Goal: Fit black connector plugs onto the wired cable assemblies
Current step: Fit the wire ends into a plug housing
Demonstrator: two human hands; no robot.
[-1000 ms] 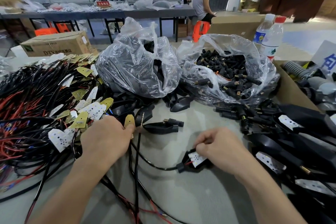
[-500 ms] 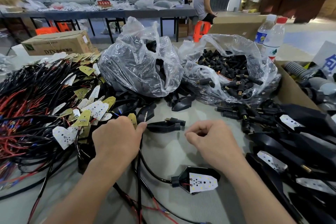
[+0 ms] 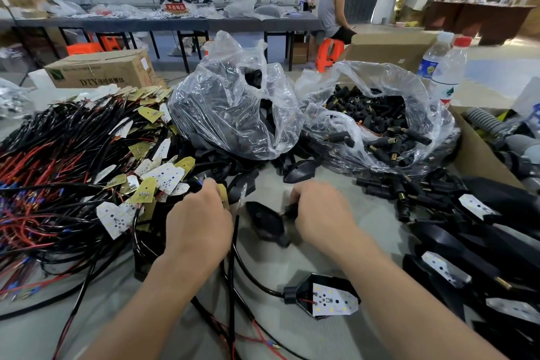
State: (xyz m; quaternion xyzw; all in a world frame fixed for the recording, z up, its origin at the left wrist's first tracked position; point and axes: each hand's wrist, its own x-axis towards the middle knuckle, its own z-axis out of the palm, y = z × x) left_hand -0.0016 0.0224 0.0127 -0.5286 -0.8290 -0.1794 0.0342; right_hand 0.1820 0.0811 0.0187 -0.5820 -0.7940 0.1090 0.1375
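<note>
The left hand [image 3: 201, 228] sits at centre frame, against the edge of the big heap of red and black wires [image 3: 58, 172] that fills the left side. Its back faces the camera and its grip is closed: thumb and fingertips pinch the top of a black cable [image 3: 233, 245] just beside a small yellow board [image 3: 223, 196], and the cable drops from the hand toward the bottom edge.

The right hand [image 3: 321, 216] is just right of centre, near the left hand but apart from it. Its grip is closed too, fingers curled on the right end of a black shell [image 3: 264, 223] that lies between the two hands on the grey tabletop [image 3: 368, 213]. That spot is blurred, and the stub under the fingertips may be a plug.

Loose plugs [image 3: 388, 187] lie on the tabletop right of centre, in front of a clear bag of plugs [image 3: 380, 126] in the upper right. A second clear bag [image 3: 233, 114] holding dark parts stands at upper centre. At lower centre, beside the right forearm, lies a wired shell [image 3: 330, 298] with a white dotted board in it. A cardboard box [image 3: 102, 67] stands upper left, two water bottles [image 3: 447, 67] upper right
</note>
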